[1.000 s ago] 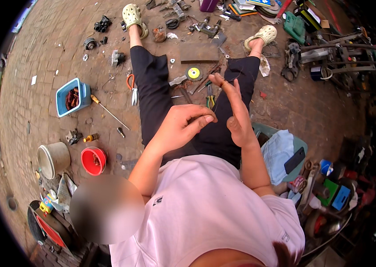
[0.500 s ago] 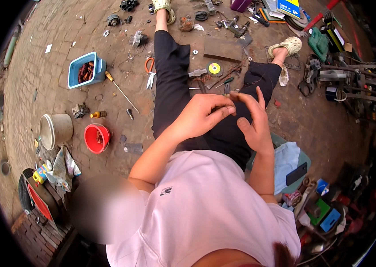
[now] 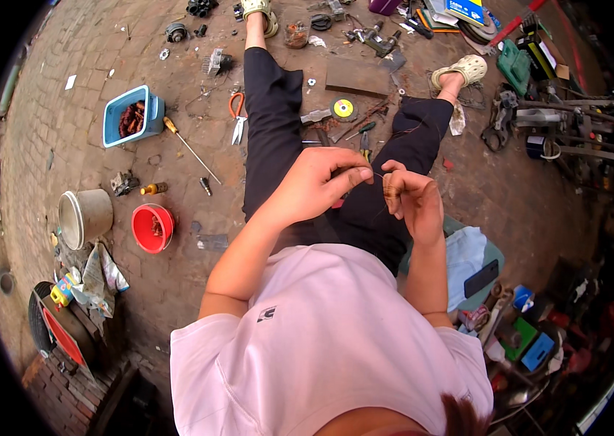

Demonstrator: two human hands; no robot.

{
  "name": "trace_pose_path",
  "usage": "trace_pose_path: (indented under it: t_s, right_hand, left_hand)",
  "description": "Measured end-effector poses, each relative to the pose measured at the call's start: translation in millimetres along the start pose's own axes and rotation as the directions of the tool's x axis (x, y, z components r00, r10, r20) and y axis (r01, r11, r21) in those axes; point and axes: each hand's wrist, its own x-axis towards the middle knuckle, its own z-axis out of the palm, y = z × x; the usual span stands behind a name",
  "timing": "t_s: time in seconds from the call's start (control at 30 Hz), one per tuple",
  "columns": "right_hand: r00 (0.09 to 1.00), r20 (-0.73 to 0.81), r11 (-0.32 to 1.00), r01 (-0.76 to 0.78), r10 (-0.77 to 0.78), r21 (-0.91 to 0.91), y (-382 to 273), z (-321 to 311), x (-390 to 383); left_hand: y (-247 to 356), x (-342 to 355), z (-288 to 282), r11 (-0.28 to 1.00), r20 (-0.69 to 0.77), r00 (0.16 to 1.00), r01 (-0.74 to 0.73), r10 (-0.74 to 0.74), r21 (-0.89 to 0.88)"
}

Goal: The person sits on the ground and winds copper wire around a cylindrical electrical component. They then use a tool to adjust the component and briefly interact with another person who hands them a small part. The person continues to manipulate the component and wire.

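My left hand (image 3: 325,182) is above my lap, thumb and forefinger pinched on the end of a thin strand. To its right my right hand (image 3: 417,203) is raised with its fingers curled. Round those fingers go a few turns of thin copper-coloured wire (image 3: 393,194), and a fine length of it seems to run across the small gap between my hands. Dark trousers (image 3: 275,138) lie beneath. Beyond my hands, on the ground, are green-handled pliers (image 3: 366,139) and a yellow-centred disc (image 3: 343,110).
Orange-handled scissors (image 3: 237,120), a long screwdriver (image 3: 189,149), a blue basin (image 3: 113,123) of reddish-brown coils, a red bucket (image 3: 170,238) and a white bucket (image 3: 101,216) stand or lie left. A phone (image 3: 481,277) rests on a blue cloth (image 3: 465,254) at right, near piled tools.
My right hand's fingers have curled in from a spread pose, and wire now shows round them. My left hand has shifted slightly left and stays pinched.
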Motion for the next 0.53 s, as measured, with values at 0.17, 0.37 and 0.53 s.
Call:
trace_pose_path:
  t_s: [0.17, 0.37, 0.53]
  right_hand:
    - [0.836, -0.541, 0.992, 0.122, -0.088, 0.027, -35, 53, 27]
    - [0.989, 0.055, 0.988, 0.141, -0.138, -0.060, 24, 4, -9]
    - [0.898, -0.426, 0.993, 0.113, -0.108, -0.013, -28, 56, 24]
  left_hand:
    - [-3, 2, 0, 0.993, -0.021, 0.997, -0.067, 0.069, 0.096]
    - [7, 0, -3, 0.991, 0.040, 0.996, -0.083, 0.079, 0.101]
    - [-3, 1, 3, 0.973, 0.027, 0.981, -0.196, 0.194, 0.119]
